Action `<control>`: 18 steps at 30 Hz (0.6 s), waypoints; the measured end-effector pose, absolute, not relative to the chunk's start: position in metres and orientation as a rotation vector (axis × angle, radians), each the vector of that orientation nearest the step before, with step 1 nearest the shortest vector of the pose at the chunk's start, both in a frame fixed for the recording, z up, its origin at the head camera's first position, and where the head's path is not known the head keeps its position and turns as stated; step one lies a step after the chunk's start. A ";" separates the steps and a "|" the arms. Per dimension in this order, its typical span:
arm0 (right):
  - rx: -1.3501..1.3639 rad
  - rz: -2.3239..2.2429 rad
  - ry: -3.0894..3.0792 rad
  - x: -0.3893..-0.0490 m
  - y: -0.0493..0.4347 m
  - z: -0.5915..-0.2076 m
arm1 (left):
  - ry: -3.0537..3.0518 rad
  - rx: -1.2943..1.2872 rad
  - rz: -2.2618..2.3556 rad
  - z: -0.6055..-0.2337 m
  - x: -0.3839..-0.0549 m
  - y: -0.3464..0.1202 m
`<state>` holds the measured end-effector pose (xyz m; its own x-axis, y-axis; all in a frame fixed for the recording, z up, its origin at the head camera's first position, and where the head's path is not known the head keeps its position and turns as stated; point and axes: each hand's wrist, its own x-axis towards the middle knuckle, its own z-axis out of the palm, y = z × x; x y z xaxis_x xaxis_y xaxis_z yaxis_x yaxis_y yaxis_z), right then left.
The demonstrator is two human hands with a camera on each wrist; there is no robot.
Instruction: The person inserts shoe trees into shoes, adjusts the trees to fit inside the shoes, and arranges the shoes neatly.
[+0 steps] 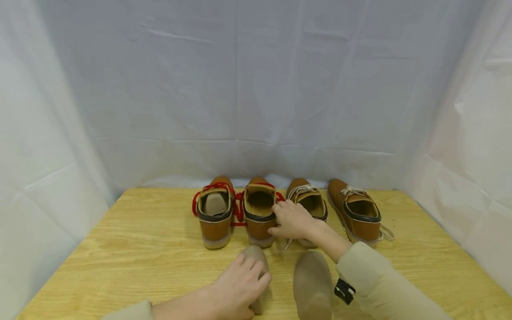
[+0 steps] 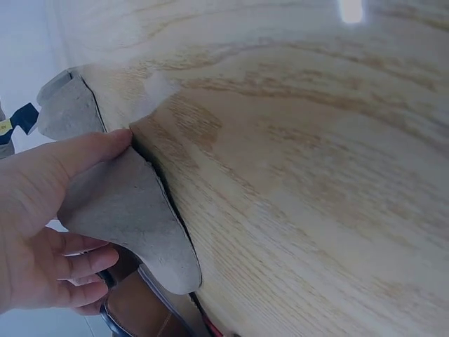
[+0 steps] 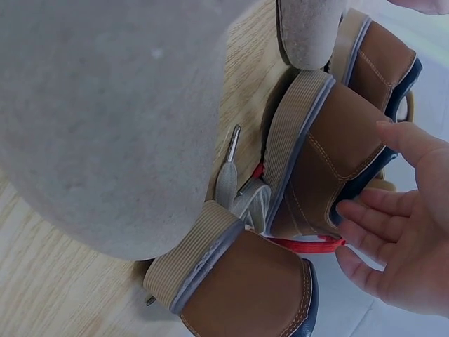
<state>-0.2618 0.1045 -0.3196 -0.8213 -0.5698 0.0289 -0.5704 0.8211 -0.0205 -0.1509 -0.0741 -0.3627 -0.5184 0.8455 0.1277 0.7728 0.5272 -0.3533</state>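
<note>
My left hand lies over a grey foot-shaped shoe insert on the table, thumb on one side and fingers round the other. Ahead of it stands a brown shoe with red laces, its heel toward me and its inside dark. Beside that shoe's collar is my right hand, fingers loosely bent and apart at the dark rim in the right wrist view, nothing gripped. A second grey insert lies below my right forearm, close to the right wrist camera.
The leftmost red-laced shoe has a grey insert inside. To the right stand two brown shoes with pale laces, one partly behind my right hand and the other angled. White cloth walls the wooden table at back and sides.
</note>
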 end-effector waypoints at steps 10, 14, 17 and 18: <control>0.941 0.036 -2.972 -0.264 0.106 -0.320 | -2.506 -1.240 0.297 -0.359 -0.148 -0.077; 0.939 0.030 -2.974 -0.264 0.106 -0.320 | -2.526 -1.210 0.303 -0.359 -0.146 -0.079; 0.936 0.027 -2.977 -0.264 0.106 -0.320 | -2.532 -1.194 0.314 -0.358 -0.145 -0.080; 0.936 0.027 -2.979 -0.264 0.106 -0.320 | -2.531 -1.192 0.313 -0.358 -0.144 -0.081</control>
